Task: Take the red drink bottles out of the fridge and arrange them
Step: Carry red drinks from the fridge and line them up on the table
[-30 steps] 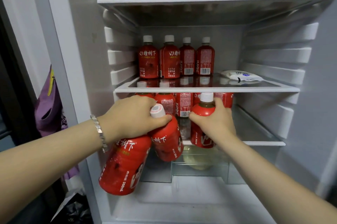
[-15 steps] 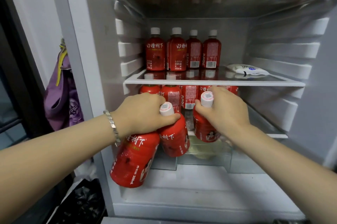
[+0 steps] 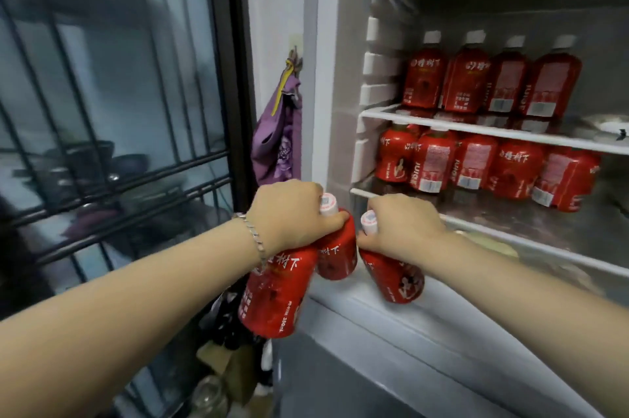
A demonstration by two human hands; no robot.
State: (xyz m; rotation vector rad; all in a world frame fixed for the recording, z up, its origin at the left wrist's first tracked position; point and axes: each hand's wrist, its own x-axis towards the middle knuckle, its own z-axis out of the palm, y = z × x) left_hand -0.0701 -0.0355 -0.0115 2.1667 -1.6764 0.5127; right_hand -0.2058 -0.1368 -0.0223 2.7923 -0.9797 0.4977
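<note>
Removal step: left hand (image 3: pixel 289 213) grips two red bottles (image 3: pixel 275 298) by the necks, right hand (image 3: pixel 401 227) a third bottle (image 3: pixel 394 278). Next, probably finding somewhere to stand them.

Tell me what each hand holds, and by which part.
The left hand grips two red bottles, a near bottle and a far bottle, by their necks. The right hand grips a third red bottle by its neck.
</note>
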